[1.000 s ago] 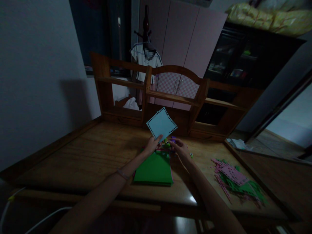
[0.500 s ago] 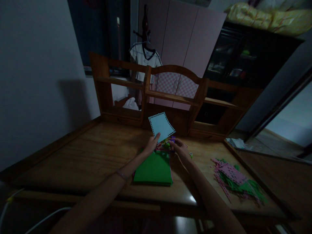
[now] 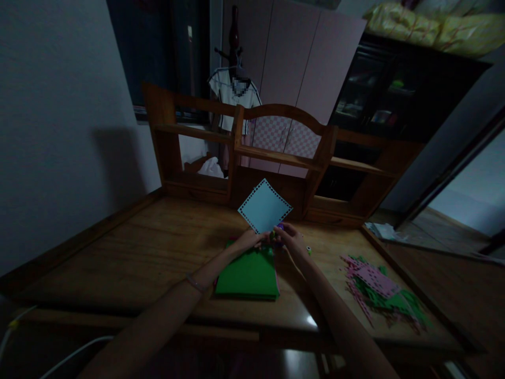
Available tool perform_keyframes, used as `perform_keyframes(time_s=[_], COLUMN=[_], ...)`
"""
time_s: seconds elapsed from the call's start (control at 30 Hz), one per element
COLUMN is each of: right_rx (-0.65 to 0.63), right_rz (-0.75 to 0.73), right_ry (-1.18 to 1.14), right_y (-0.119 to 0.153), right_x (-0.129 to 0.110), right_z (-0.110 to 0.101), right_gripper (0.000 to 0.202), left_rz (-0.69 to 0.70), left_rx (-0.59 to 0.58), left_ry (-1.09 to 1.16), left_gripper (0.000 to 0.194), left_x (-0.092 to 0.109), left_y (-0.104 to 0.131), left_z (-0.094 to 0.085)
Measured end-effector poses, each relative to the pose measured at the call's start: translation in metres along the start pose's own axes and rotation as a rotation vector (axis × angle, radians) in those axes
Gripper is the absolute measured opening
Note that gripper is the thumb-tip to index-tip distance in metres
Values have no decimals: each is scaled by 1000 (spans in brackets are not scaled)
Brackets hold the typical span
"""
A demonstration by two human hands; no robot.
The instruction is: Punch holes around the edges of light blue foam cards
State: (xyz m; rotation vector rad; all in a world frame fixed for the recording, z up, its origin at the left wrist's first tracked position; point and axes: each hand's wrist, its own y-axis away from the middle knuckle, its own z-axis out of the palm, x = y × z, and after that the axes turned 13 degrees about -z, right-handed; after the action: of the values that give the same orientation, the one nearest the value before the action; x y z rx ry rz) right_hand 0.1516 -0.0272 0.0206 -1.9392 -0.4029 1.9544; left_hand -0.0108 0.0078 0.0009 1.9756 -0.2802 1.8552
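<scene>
A light blue square sheet (image 3: pixel 265 208) with punched holes along its edges stands tilted, one corner up, over the desk. My left hand (image 3: pixel 250 240) is closed at its lower corner; the fingertips are partly hidden. Close beside it, my right hand (image 3: pixel 292 239) has its fingers pinched around a small green piece (image 3: pixel 273 235), too dim to name. A purple object (image 3: pixel 281 227) shows at the right fingertips. Below both hands lies a stack of green sheets (image 3: pixel 248 276), with pink showing at its edges.
On the right of the wooden desk (image 3: pixel 138 245) lies a pile of pink and green punched strips (image 3: pixel 381 289). A small green-and-white piece (image 3: pixel 309 250) rests right of my right hand. A wooden shelf unit (image 3: pixel 278 155) stands along the desk's back.
The blue sheet has turned so that a corner points up. My left hand has moved slightly right, and its fingers now meet those of my right hand around the small green piece.
</scene>
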Motion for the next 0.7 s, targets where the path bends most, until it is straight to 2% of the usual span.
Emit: perform_keyframes(time_s=[0.3, 0.53, 0.7], right_rx=[10, 22, 42], right_rz=[12, 24, 29], right_ry=[-21, -47, -55], right_y=[-2, -3, -3], right_x=[1, 5, 4], right_z=[0, -3, -2], right_gripper=[43, 38, 38], left_rz=[47, 74, 85], left_rx=[-24, 29, 14], left_ry=[9, -18, -7], left_gripper=[44, 42, 39], left_x=[-1, -4, -9], left_y=[-4, -9, -11], left_z=[-1, -3, -4])
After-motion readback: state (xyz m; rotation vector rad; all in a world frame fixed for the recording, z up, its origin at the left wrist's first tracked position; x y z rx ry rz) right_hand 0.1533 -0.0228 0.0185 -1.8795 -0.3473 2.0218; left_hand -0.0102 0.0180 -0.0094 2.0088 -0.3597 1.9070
